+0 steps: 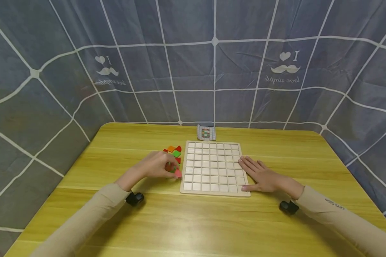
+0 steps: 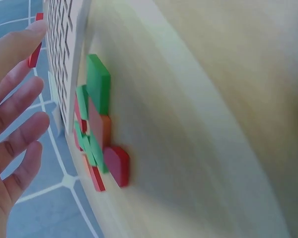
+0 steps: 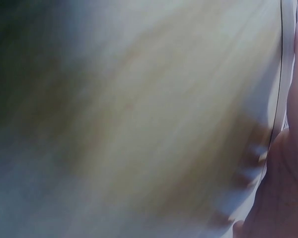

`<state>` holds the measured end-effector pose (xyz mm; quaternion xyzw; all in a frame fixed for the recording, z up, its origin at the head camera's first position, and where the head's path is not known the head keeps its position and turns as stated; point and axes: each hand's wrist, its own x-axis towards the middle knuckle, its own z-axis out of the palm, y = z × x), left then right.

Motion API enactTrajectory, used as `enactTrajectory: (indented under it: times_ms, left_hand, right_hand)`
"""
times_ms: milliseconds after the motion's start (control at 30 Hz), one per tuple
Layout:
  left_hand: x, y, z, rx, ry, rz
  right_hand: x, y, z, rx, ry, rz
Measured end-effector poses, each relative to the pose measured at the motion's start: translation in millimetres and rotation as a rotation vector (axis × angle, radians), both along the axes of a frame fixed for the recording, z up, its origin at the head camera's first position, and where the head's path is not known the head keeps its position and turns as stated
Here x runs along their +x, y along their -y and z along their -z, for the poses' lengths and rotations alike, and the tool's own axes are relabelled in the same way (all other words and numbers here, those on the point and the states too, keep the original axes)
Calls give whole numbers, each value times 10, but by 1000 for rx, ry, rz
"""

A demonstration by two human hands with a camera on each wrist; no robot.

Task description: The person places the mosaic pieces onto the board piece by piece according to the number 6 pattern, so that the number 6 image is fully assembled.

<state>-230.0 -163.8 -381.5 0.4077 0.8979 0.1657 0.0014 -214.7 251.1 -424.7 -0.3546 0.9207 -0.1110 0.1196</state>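
My left hand (image 1: pixel 159 165) pinches a red piece with a rounded edge (image 1: pixel 178 174) between thumb and fingertips, just off the left edge of the wooden grid board (image 1: pixel 212 193). In the left wrist view the red piece (image 2: pixel 35 55) sits at the thumb tip, the other fingers loosely bent. Under and beyond that hand lies a loose pile of flat pieces, among them a green piece (image 1: pixel 176 154), an orange piece (image 1: pixel 171 148) and a dark red piece (image 2: pixel 117 166). My right hand (image 1: pixel 263 178) lies flat with straight fingers on the board's right edge. The grid's square cells hold no coloured pieces.
A small printed card (image 1: pixel 206 133) with a coloured pattern lies behind the board. The wooden table (image 1: pixel 193 225) ends at a grey checked curtain (image 1: pixel 193 71) at the back and sides. Black wrist cameras (image 1: pixel 135 198) hang below both wrists.
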Motion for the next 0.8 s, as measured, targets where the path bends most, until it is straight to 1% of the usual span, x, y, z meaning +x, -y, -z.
enactTrajectory:
  times_ms: [233, 400, 467, 633, 800]
  left_hand:
    - [-100, -176, -8, -2, -17, -4]
    - [-160, -281, -6, -11, -38, -21]
    - [-183, -314, -5, -9, -38, -27]
    - [-240, -400, -15, 11, -28, -21]
    - [-312, -501, -12, 13, -40, -49]
  right_hand:
    - [-10, 10, -13, 58, 10, 15]
    - [-9, 23, -12, 50, 9, 15]
    - [-5, 35, -24, 47, 6, 14]
    - [1, 47, -42, 53, 6, 16]
    - [-3, 37, -35, 49, 18, 25]
